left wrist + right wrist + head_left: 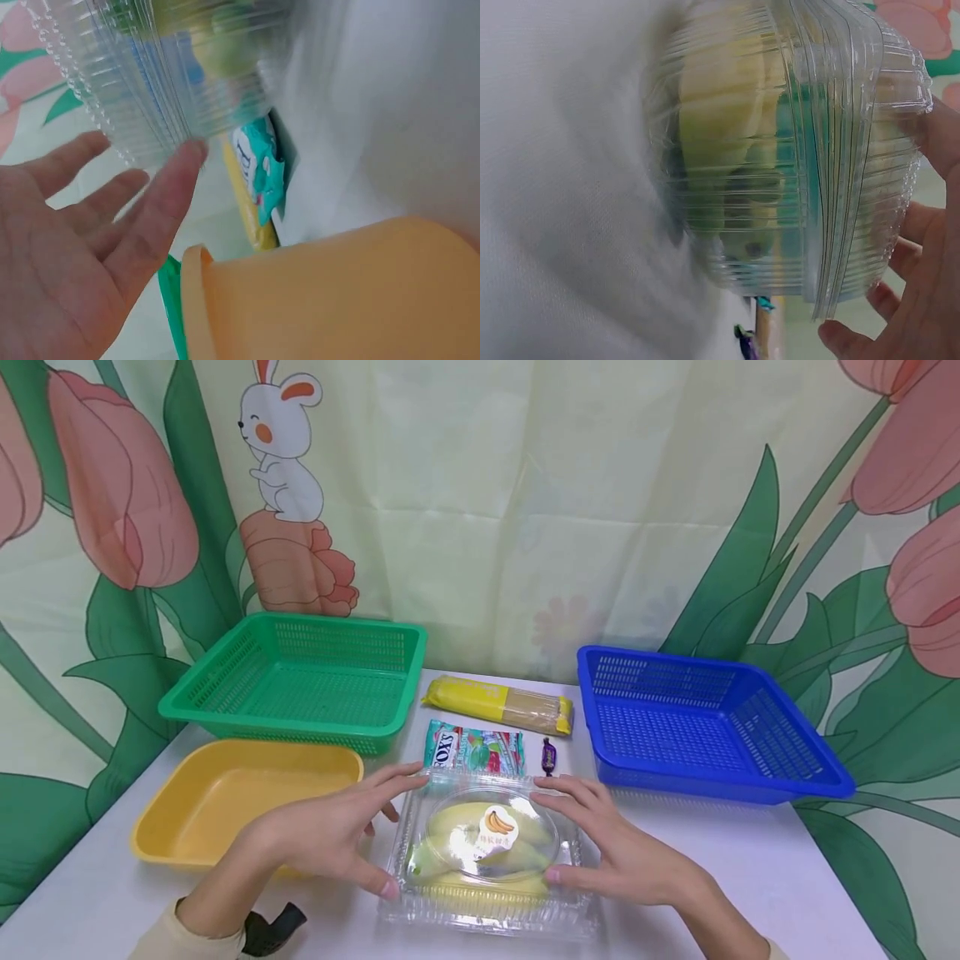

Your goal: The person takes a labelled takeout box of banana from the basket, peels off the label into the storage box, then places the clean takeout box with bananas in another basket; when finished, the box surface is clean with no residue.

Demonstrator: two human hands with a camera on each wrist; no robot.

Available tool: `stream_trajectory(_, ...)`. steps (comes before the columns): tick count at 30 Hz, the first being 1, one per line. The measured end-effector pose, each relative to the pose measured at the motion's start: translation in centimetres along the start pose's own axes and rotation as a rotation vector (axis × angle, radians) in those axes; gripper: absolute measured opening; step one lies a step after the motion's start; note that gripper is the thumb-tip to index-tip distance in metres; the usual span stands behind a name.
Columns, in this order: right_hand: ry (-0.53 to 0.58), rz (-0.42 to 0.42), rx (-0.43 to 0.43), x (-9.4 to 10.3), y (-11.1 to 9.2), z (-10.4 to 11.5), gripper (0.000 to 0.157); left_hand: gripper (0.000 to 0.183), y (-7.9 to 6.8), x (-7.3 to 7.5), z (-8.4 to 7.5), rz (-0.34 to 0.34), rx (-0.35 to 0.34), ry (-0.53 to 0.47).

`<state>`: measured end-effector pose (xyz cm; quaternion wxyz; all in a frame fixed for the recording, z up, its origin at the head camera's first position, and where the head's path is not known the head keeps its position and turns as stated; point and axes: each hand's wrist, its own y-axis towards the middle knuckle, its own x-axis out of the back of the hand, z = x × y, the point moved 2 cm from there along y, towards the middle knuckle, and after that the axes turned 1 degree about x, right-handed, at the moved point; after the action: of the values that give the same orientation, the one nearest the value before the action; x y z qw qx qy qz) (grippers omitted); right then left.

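Observation:
A clear plastic clamshell box (491, 860) with bananas (450, 822) inside and a round banana sticker (498, 828) on its lid sits at the front of the table. My left hand (337, 835) is at the box's left side, fingers spread and thumb by the front left corner. In the left wrist view, a fingertip of the left hand (97, 247) meets the ribbed plastic rim. My right hand (611, 843) lies along the right side, fingertips over the lid's edge. The right wrist view shows the right hand (922, 277) with fingers loosely bent beside the lid, not gripping it.
Behind the box lie a FOX'S candy bag (474, 748), a purple wrapped candy (549, 757) and a yellow noodle pack (498, 703). A green basket (300, 727) and yellow tray (247, 756) stand left, a blue basket (712, 783) right.

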<state>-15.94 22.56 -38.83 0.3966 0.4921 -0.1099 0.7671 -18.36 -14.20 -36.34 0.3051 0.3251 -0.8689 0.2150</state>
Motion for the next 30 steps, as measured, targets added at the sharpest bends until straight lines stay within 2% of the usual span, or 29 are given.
stream_trajectory(3, 0.02, 0.0, -0.01, -0.1, 0.0, 0.0, 0.075, 0.104, 0.2, 0.0, 0.0, -0.035, -0.025, 0.058)
stream_trajectory(7, 0.028, -0.001, -0.012, -0.2, 0.1, 0.0, 0.075, 0.095, 0.6, -0.4, -0.1, -0.138, -0.056, 0.115)
stream_trajectory(12, 0.03, -0.003, -0.012, -0.3, 0.2, 0.0, 0.075, 0.079, 1.3, -1.4, -0.8, -0.24, -0.105, 0.126)
stream_trajectory(20, 0.05, -0.002, -0.051, -0.6, 0.1, -0.2, 0.075, 0.048, 2.9, -2.6, -2.2, -0.354, -0.251, 0.144)
stream_trajectory(24, 0.052, 0.001, -0.061, -0.5, 0.1, -0.2, 0.075, 0.038, 3.5, -3.2, -2.6, -0.398, -0.307, 0.173)
stream_trajectory(30, 0.052, 0.003, -0.063, -0.5, 0.1, -0.3, 0.075, 0.038, 4.0, -4.0, -3.1, -0.411, -0.303, 0.186)
